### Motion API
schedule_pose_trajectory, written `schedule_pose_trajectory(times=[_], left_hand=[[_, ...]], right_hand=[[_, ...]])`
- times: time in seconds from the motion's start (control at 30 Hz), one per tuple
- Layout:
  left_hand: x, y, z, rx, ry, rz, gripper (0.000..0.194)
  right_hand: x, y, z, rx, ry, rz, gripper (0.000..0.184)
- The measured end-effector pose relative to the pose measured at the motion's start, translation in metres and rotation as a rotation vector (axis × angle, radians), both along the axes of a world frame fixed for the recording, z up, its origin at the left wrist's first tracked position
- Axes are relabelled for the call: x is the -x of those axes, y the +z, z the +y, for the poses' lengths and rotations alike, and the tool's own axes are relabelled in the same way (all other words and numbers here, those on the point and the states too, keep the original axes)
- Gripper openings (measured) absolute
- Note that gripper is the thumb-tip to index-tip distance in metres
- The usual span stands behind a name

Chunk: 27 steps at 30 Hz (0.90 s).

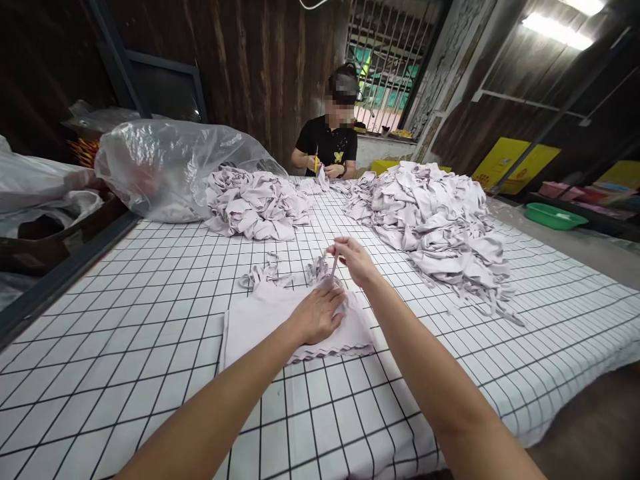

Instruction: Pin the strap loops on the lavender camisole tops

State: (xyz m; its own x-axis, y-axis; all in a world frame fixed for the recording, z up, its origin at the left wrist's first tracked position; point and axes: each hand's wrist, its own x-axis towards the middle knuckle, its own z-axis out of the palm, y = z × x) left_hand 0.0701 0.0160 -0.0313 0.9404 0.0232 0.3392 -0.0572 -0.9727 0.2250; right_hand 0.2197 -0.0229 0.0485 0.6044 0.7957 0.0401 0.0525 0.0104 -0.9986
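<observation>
A pale lilac strappy garment [265,320] lies flat in front of me, its scalloped hem toward me; it looks like a camisole, on top of others. Flat on its right part rests my left hand [320,313], fingers stretched out and pressing the cloth. Just beyond, my right hand [353,259] pinches a thin strap [335,265] and holds it up off the garment. Behind the top edge, more loose straps [267,275] lie in loops on the table.
A grid-patterned cloth covers the table [125,320]. Crumpled lilac garments form a left heap [257,203] and a larger right heap [430,207]. A clear plastic bag [165,167] stands at the back left. Across the table, a person [327,147] handles fabric with a yellow tool.
</observation>
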Motion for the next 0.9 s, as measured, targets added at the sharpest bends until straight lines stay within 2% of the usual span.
schedule_pose_trajectory(times=[0.07, 0.13, 0.2, 0.27, 0.33, 0.37, 0.43, 0.5, 0.57, 0.63, 0.73, 0.9], left_hand=[[0.0, -0.002, 0.0, 0.012, 0.012, 0.034, 0.047], [-0.001, -0.003, 0.0, 0.035, 0.029, 0.069, 0.048], [-0.001, -0.002, -0.001, 0.061, 0.045, 0.087, 0.049], [-0.001, 0.001, -0.002, 0.077, 0.045, 0.099, 0.05], [-0.001, 0.003, -0.002, 0.082, 0.045, 0.113, 0.049], [-0.001, 0.004, -0.002, 0.078, 0.04, 0.119, 0.049], [-0.001, 0.004, -0.001, 0.069, 0.034, 0.12, 0.049], [-0.002, 0.005, 0.0, 0.053, 0.032, 0.113, 0.05], [-0.002, 0.005, 0.0, 0.04, 0.041, 0.11, 0.051], [-0.002, 0.006, 0.0, 0.027, 0.047, 0.106, 0.054], [-0.002, 0.008, -0.001, 0.012, 0.041, 0.103, 0.057], [-0.001, 0.009, 0.0, -0.003, 0.029, 0.109, 0.058]], right_hand=[[0.004, 0.019, -0.021, -0.141, 0.116, -0.128, 0.036], [0.009, 0.035, -0.053, -0.198, 0.289, -0.299, 0.044], [0.014, 0.044, -0.089, -0.126, 0.516, -0.438, 0.05], [0.017, 0.046, -0.123, -0.004, 0.773, -0.496, 0.049], [0.017, 0.04, -0.147, 0.103, 0.884, -0.486, 0.045], [0.016, 0.034, -0.153, 0.142, 0.844, -0.462, 0.042], [0.013, 0.017, -0.154, 0.212, 0.613, -0.404, 0.038], [0.009, -0.001, -0.143, 0.303, 0.374, -0.337, 0.037], [0.006, -0.019, -0.126, 0.404, 0.272, -0.272, 0.038], [0.006, -0.032, -0.11, 0.474, 0.255, -0.208, 0.038], [0.006, -0.042, -0.095, 0.467, 0.274, -0.108, 0.038], [0.005, -0.036, -0.103, 0.408, 0.364, -0.026, 0.037]])
